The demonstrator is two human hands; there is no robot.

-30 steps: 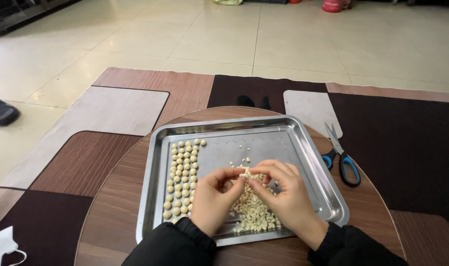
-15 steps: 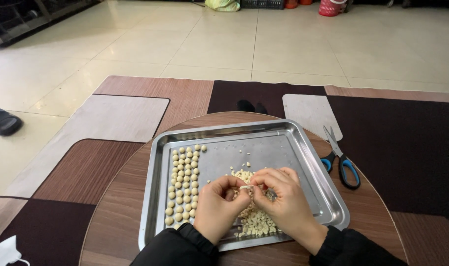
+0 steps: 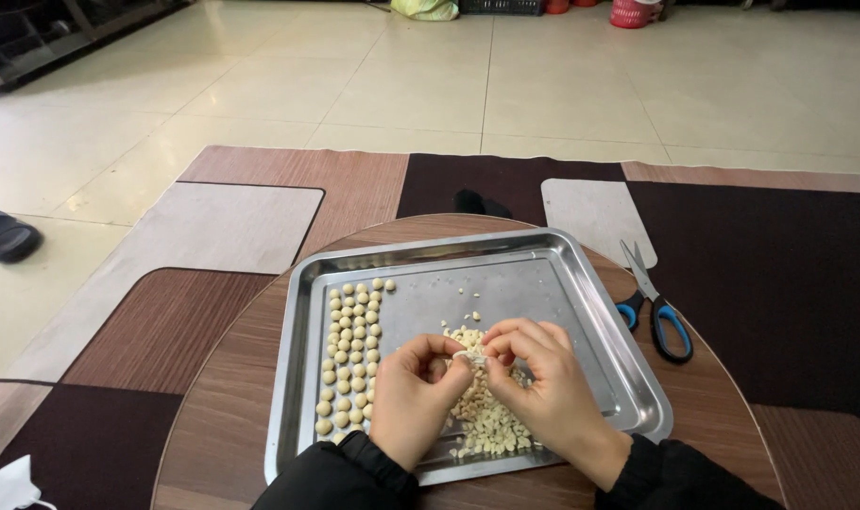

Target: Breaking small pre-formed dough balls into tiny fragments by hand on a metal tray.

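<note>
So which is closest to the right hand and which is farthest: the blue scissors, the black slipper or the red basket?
1. Blue-handled scissors, on the round table to the right.
2. Red plastic basket, far across the floor.
3. Black slipper, far left on the floor.

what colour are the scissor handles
Blue with black, on the scissors lying right of the metal tray; head view.

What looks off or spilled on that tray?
Nothing damaged. A few stray bits lie loose on the metal tray, apart from the pile and the neat rows of round pieces. Both hands, left hand and right hand, pinch one small piece.
</note>
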